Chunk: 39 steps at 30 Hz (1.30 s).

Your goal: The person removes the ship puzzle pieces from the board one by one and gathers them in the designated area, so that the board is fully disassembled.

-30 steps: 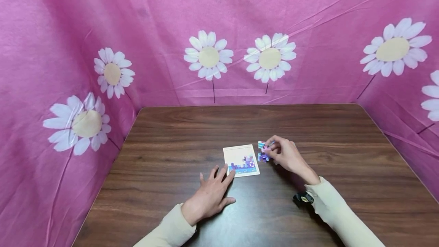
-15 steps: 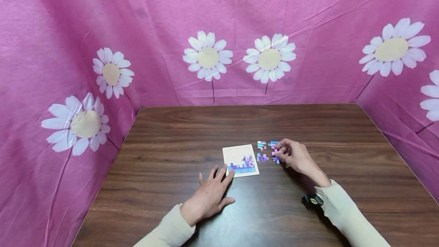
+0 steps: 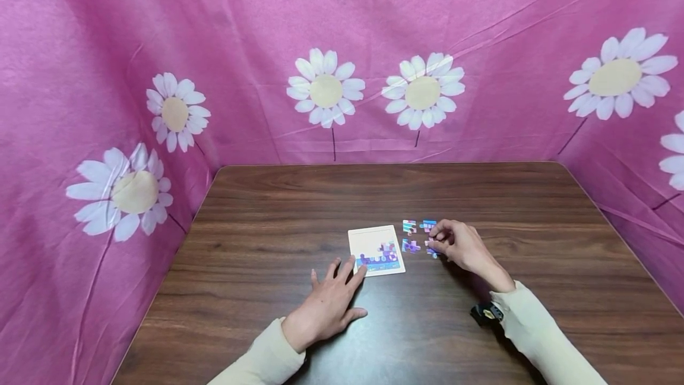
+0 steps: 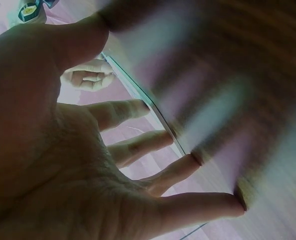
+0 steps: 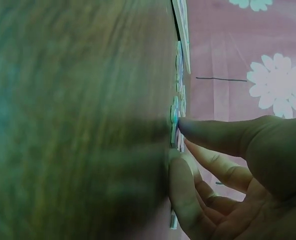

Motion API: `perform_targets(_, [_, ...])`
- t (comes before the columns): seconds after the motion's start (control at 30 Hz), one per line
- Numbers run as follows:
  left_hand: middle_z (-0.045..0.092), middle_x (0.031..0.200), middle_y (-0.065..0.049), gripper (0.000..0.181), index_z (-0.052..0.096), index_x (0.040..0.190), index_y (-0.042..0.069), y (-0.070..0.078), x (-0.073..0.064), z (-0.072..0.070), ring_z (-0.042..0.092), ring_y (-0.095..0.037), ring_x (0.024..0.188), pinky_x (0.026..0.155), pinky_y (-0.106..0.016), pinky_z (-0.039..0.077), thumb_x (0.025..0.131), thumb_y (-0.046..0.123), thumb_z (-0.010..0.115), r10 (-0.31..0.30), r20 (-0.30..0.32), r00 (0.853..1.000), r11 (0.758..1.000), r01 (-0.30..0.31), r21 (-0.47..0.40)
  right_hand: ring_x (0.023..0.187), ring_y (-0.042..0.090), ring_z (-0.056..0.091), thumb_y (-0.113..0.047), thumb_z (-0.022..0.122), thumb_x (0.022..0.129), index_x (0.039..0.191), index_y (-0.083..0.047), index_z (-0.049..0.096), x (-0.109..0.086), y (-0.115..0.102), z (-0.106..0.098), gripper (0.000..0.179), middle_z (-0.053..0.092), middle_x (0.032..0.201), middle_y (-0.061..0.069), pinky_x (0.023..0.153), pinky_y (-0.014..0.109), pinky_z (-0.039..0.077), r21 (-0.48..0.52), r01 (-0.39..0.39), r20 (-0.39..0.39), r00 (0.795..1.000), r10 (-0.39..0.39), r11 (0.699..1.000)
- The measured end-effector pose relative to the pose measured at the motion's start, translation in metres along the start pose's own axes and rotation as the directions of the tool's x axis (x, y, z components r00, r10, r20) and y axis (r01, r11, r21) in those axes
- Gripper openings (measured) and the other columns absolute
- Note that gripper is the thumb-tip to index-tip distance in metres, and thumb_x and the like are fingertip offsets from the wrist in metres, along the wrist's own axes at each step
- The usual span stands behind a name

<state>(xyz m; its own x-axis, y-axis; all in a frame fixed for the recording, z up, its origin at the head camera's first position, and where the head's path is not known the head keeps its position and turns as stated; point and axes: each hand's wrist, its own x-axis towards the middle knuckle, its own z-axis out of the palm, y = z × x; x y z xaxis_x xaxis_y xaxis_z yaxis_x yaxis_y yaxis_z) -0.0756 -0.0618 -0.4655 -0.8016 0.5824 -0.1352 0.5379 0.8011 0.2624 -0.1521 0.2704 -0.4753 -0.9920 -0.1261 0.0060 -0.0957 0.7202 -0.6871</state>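
Observation:
My left hand (image 3: 325,306) lies with fingers spread on the table, fingertips touching the lower left edge of a white-framed jigsaw puzzle board (image 3: 374,235). Blue and purple pieces cover the board's lower part. To the right of it, my right hand (image 3: 464,247) has its fingers curled at a small purple-blue puzzle piece (image 3: 431,250), largely hidden by the fingers. In the right wrist view the thumb tip meets this puzzle piece (image 5: 174,120), seen edge-on, with the index finger beside it. Three loose puzzle pieces (image 3: 410,246) lie nearby, including a pale striped puzzle piece (image 3: 408,227) and a blue-pink puzzle piece (image 3: 428,226).
A brown wood-grain table (image 3: 278,207) carries everything. Pink cloth (image 3: 240,46) printed with white daisies hangs behind it and along both sides. A black device (image 3: 486,314) is strapped at my right wrist.
My right hand has shifted right, away from the board, with a pinkish puzzle piece at its fingertips, then slightly toward me. The pieces near the board are uncovered. My left hand stays put.

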Motion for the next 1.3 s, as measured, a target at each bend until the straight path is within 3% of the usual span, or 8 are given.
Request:
perform_targets(0.4, [0.034, 0.169, -0.012, 0.078, 0.036, 0.163, 0.019, 0.000, 0.002, -0.002, 0.035, -0.042, 0.154, 0.102, -0.080, 0.040, 0.098, 0.052, 0.065, -0.010, 0.016, 1.000, 1.000, 0.010, 0.013, 0.061, 0.003, 0.055, -0.008, 0.072, 0.094, 0.098, -0.007, 0.075, 0.006, -0.014, 0.005, 0.005, 0.068, 0.077, -0.001, 0.059, 0.022, 0.044, -0.054, 0.075, -0.022, 0.997, -0.077, 0.996])
perform_targets(0.63, [0.034, 0.169, -0.013, 0.078, 0.037, 0.163, 0.019, -0.001, 0.003, -0.001, 0.036, -0.043, 0.153, 0.100, -0.081, 0.040, 0.098, 0.053, 0.065, -0.003, 0.009, 1.000, 1.000, 0.003, 0.022, 0.053, 0.007, 0.060, -0.002, 0.066, 0.095, 0.102, -0.003, 0.073, 0.009, -0.028, 0.020, 0.010, 0.068, 0.075, 0.003, 0.051, 0.025, 0.051, 0.040, 0.090, 0.069, 0.993, -0.093, 0.995])
perform_targets(0.73, [0.035, 0.169, -0.012, 0.079, 0.037, 0.162, 0.018, -0.001, 0.003, -0.001, 0.036, -0.043, 0.153, 0.100, -0.080, 0.041, 0.098, 0.053, 0.065, -0.002, 0.006, 1.000, 1.000, 0.002, 0.025, 0.052, 0.007, 0.060, -0.004, 0.067, 0.095, 0.102, -0.003, 0.073, 0.008, -0.035, 0.027, 0.009, 0.068, 0.074, 0.001, 0.054, 0.024, 0.050, 0.037, 0.113, 0.093, 0.989, -0.116, 0.993])
perform_targets(0.93, [0.035, 0.169, -0.011, 0.079, 0.037, 0.162, 0.019, 0.000, 0.002, -0.001, 0.036, -0.042, 0.153, 0.101, -0.079, 0.041, 0.098, 0.054, 0.065, -0.008, 0.011, 1.000, 1.000, 0.008, 0.027, 0.065, 0.001, 0.055, -0.006, 0.072, 0.092, 0.100, -0.008, 0.076, 0.009, -0.046, 0.039, 0.009, 0.067, 0.078, -0.004, 0.064, 0.021, 0.044, -0.005, 0.197, 0.117, 0.974, -0.195, 0.980])
perform_targets(1.3, [0.036, 0.168, -0.012, 0.079, 0.037, 0.162, 0.018, 0.001, 0.002, 0.000, 0.038, -0.042, 0.152, 0.100, -0.079, 0.042, 0.097, 0.053, 0.066, -0.003, 0.000, 1.000, 0.999, 0.003, 0.035, 0.073, 0.005, 0.056, -0.008, 0.079, 0.089, 0.107, -0.007, 0.078, 0.011, -0.055, 0.047, 0.018, 0.067, 0.083, -0.002, 0.067, 0.023, 0.045, -0.068, 0.241, 0.143, 0.963, -0.229, 0.968])
